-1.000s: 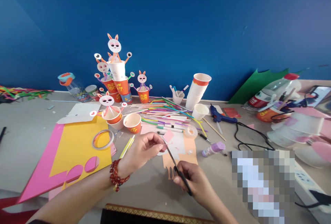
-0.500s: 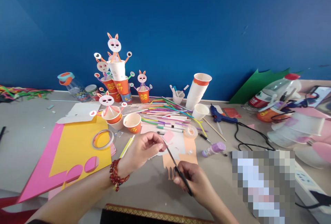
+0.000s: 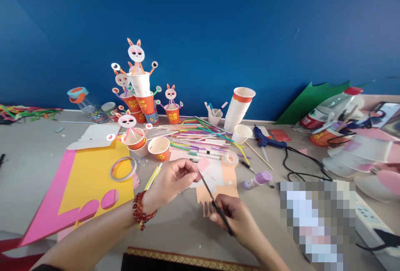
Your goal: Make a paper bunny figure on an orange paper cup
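Note:
My right hand (image 3: 233, 217) is closed round the black handles of a pair of scissors (image 3: 208, 187), whose blades point up and left. The blade tips reach the fingertips of my left hand (image 3: 178, 179). That hand has thumb and fingers pinched together; what they hold is too small or hidden to make out. A red bead bracelet (image 3: 140, 210) circles my left wrist. Beneath the hands lie white paper (image 3: 218, 179) with a pink paper piece (image 3: 203, 164) on it, and peach paper (image 3: 230, 179) with cut-outs along its lower edge.
Paper cups with rabbit faces (image 3: 136, 53) stand at the back left. Yellow card (image 3: 93, 175), a tape roll (image 3: 123, 169) and a paper cup (image 3: 159, 149) lie left. Straws (image 3: 200, 135), stacked cups (image 3: 239, 108), a glue gun (image 3: 267, 139) and a glue stick (image 3: 258, 180) are beyond and right.
The view has shifted very slightly, so the things at the left appear a little further left. My hands and the scissors keep nearly the same pose.

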A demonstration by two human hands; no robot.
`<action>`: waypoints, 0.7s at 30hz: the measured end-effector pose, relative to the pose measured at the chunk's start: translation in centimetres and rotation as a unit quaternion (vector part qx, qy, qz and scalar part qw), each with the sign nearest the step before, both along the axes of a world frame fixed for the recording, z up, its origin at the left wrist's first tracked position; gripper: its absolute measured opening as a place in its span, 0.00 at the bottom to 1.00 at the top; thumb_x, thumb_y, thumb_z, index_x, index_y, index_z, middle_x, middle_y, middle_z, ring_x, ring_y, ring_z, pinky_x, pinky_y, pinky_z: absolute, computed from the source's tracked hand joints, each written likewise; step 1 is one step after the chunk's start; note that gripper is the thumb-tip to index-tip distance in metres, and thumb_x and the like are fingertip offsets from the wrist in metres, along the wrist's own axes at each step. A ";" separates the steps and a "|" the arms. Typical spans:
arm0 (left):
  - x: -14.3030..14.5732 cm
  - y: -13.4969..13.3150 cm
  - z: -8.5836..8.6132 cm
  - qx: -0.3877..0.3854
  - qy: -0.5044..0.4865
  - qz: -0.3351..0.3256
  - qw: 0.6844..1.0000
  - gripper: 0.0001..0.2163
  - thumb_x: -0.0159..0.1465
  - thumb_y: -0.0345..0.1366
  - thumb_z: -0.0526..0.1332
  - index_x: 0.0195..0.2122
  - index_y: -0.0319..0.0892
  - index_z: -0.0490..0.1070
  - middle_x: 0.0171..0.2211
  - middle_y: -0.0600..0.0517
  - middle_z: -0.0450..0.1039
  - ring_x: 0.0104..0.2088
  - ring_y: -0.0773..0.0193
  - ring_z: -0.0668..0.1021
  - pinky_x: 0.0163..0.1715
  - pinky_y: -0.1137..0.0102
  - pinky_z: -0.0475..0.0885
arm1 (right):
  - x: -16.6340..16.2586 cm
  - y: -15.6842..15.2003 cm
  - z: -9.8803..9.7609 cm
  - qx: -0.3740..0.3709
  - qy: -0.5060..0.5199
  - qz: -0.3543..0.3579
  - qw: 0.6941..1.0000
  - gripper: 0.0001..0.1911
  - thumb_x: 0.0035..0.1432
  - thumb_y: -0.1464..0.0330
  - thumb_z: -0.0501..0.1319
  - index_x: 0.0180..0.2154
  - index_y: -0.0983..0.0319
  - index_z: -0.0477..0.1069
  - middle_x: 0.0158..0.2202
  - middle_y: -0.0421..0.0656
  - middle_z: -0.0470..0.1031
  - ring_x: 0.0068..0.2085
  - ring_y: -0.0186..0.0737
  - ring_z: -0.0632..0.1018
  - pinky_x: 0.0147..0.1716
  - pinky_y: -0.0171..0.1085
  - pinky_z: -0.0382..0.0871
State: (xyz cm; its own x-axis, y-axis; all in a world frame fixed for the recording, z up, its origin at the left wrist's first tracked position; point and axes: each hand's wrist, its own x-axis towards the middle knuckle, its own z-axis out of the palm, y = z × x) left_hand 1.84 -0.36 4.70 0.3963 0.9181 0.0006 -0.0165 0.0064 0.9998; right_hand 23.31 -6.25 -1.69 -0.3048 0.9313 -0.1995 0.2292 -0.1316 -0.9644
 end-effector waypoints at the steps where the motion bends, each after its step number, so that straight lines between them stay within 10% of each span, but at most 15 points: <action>1: 0.0 0.1 0.1 0.002 0.000 0.003 1.000 0.06 0.63 0.36 0.62 0.32 0.39 0.71 0.32 0.50 0.75 0.34 0.65 0.76 0.37 0.71 0.70 | 0.1 0.0 0.0 0.000 0.000 0.001 1.000 0.31 0.47 0.45 0.67 0.20 0.58 0.53 0.17 0.33 0.57 0.21 0.30 0.56 0.22 0.33 0.46; 21: 1.3 -0.8 0.0 0.001 0.039 -0.063 0.997 0.06 0.62 0.35 0.62 0.31 0.38 0.70 0.31 0.51 0.72 0.33 0.65 0.73 0.35 0.71 0.67 | -3.3 1.6 3.3 0.067 0.178 -0.152 0.970 0.12 0.52 0.63 0.69 0.32 0.61 0.68 0.24 0.35 0.68 0.23 0.29 0.66 0.22 0.29 0.60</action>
State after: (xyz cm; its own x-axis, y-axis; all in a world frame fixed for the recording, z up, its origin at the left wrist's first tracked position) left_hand 3.10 -1.19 4.67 0.5075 0.8610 -0.0331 0.0622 0.0018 0.9981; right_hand 20.03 -4.62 1.59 -0.0402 0.9992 -0.0029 -0.1508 -0.0089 -0.9885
